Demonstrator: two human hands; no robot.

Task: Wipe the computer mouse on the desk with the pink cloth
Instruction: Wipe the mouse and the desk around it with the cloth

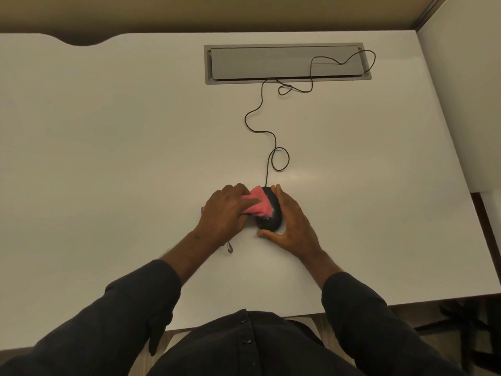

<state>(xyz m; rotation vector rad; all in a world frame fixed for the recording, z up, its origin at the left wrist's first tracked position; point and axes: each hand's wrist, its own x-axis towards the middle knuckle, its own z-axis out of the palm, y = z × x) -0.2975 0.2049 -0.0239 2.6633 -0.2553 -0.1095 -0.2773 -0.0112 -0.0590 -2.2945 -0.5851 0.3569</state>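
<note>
Wiping is underway: the left hand [226, 210] grips the pink cloth [259, 203] against the mouse [272, 213]; the right hand [291, 223] cups and steadies it; right side unwiped.

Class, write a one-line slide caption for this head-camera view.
Left hand presses a pink cloth onto the black mouse while the right hand steadies it on the white desk.

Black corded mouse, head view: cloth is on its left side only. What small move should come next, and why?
Probably sweep the crumpled pink cloth rightward over the top of the black corded computer mouse. The left hand presses the cloth on the mouse's left flank, while the top and right side show bare. The right hand cups the right side with its thumb at the rear, so the mouse should stay put.
</note>
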